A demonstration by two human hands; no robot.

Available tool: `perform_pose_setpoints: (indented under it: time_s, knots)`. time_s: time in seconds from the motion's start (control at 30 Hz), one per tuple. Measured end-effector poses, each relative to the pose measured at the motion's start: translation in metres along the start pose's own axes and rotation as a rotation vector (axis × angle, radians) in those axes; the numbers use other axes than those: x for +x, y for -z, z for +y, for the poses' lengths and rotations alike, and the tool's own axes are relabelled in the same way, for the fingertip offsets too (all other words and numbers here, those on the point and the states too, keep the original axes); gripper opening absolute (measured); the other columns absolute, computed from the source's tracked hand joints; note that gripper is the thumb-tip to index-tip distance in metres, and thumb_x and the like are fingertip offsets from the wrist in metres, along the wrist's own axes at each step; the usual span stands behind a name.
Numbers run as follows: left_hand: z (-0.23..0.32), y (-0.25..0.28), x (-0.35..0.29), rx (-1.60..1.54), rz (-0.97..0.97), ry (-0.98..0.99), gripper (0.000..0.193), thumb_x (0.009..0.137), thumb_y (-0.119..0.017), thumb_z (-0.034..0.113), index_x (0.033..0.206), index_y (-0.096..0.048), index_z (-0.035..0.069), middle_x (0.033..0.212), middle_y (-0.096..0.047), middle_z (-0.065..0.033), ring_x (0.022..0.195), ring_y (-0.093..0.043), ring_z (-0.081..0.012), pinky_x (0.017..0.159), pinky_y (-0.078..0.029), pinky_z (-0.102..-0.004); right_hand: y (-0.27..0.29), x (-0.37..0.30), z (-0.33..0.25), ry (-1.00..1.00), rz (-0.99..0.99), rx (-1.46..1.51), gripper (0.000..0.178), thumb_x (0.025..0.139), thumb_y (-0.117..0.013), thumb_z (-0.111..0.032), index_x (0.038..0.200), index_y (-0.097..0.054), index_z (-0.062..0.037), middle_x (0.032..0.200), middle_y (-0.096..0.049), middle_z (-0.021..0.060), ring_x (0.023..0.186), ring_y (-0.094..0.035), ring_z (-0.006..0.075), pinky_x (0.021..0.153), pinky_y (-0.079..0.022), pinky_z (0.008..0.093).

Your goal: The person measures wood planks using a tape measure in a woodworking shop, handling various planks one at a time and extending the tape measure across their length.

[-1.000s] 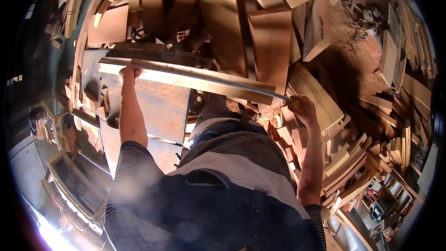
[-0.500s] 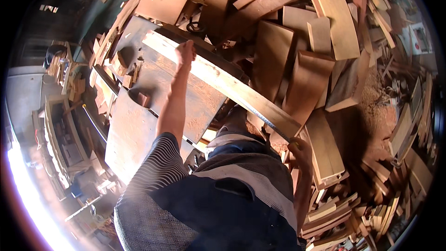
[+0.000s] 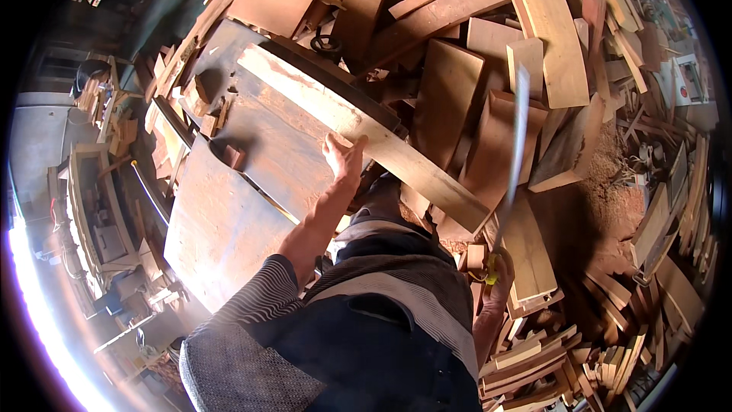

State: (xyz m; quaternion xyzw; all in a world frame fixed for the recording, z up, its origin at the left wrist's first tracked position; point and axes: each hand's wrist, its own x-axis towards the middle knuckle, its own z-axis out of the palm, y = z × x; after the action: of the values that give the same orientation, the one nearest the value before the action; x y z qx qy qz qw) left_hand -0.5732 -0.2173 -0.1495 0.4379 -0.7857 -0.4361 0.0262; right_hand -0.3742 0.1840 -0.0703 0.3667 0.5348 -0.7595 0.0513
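A long pale wooden board [image 3: 412,162] lies slantwise across a flat machine table [image 3: 286,149], its near right end sticking out past the table. My left hand [image 3: 345,159] is at the board's near edge, around its middle, with thumb and fingers apart; the fingertips seem to touch the wood. At the lower right, my right hand [image 3: 499,290] is closed around a yellow tape measure [image 3: 492,268]. The tape's pale blade [image 3: 520,133] stands out from the case, bent and motion-blurred, apart from the board.
Thick reddish-brown planks [image 3: 446,103] lie heaped beyond the board. A wide pale plank [image 3: 553,38] leans at the far right. Sawdust [image 3: 614,191] is piled on the right, with stacked offcuts [image 3: 526,366] at the lower right. A dark fence [image 3: 328,76] runs behind the board.
My left hand has come back from the board's far part to its middle and opened. My right hand has drawn down and away, and the tape blade has come off the board, swinging up.
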Motion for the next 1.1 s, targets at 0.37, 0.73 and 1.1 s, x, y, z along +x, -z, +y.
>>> perform_pose_setpoints:
  time_s: [0.37, 0.73, 1.1]
  knots:
    - [0.055, -0.039, 0.030, 0.216, 0.024, 0.306, 0.134, 0.064, -0.081, 0.063, 0.159, -0.005, 0.006, 0.156, -0.014, -0.0213, 0.141, -0.023, -0.0430, 0.114, -0.033, -0.0582, 0.022, -0.030, 0.062, -0.118, 0.222, -0.036, 0.028, 0.094, -0.062, -0.021, 0.117, -0.061, -0.0043, 0.080, -0.064, 0.0025, 0.064, -0.063, 0.0138, 0.055, -0.053, 0.0283]
    - [0.047, -0.009, -0.006, -0.719, -0.225, 0.179, 0.121, 0.067, -0.086, 0.007, 0.160, -0.010, 0.011, 0.148, -0.037, -0.0269, 0.134, -0.045, -0.0364, 0.111, -0.041, -0.0466, 0.093, -0.078, 0.134, -0.308, 0.406, 0.182, 0.028, 0.093, -0.066, -0.027, 0.113, -0.061, -0.0083, 0.086, -0.064, 0.0049, 0.069, -0.062, 0.0171, 0.065, -0.053, 0.0325]
    - [0.087, 0.005, -0.236, -1.308, -0.852, -0.275, 0.056, 0.073, -0.071, 0.019, 0.125, -0.055, 0.003, 0.105, -0.065, -0.0113, 0.096, -0.065, -0.0270, 0.089, -0.056, -0.0435, 0.277, -0.116, 0.154, -0.314, 0.375, 0.458, 0.028, 0.091, -0.069, -0.032, 0.109, -0.062, -0.0110, 0.088, -0.064, 0.0058, 0.072, -0.061, 0.0181, 0.065, -0.053, 0.0330]
